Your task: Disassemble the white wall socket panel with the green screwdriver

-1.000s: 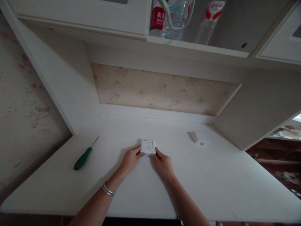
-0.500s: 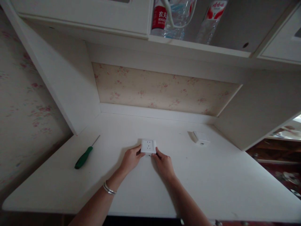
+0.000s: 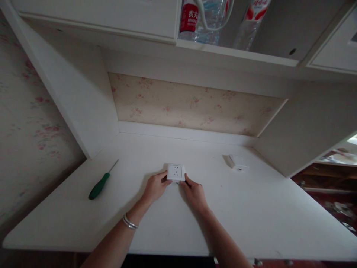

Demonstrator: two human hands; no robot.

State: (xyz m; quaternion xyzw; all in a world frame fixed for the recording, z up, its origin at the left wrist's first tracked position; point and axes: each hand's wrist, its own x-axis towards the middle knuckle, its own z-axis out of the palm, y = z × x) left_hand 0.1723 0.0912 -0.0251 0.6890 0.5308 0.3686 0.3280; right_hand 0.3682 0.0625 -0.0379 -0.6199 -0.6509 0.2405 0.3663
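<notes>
A white wall socket (image 3: 176, 172) with a slotted face turned up is held between my two hands at the middle of the white desktop (image 3: 178, 219). My left hand (image 3: 155, 187) grips its left side, thumb at the near corner and fingers along the edge. On the opposite side, my right hand (image 3: 195, 192) pinches the right edge and near corner. The underside of the socket is hidden. To the left lies a screwdriver (image 3: 99, 185) with a green handle, its shaft pointing away from me.
Another white box-shaped fitting (image 3: 238, 162) rests on the desktop at the right. Overhead, an open cabinet shelf (image 3: 237, 53) holds plastic bottles (image 3: 252, 24) and a looped white cable (image 3: 205, 22). Side panels (image 3: 75, 93) bound the desk left and right.
</notes>
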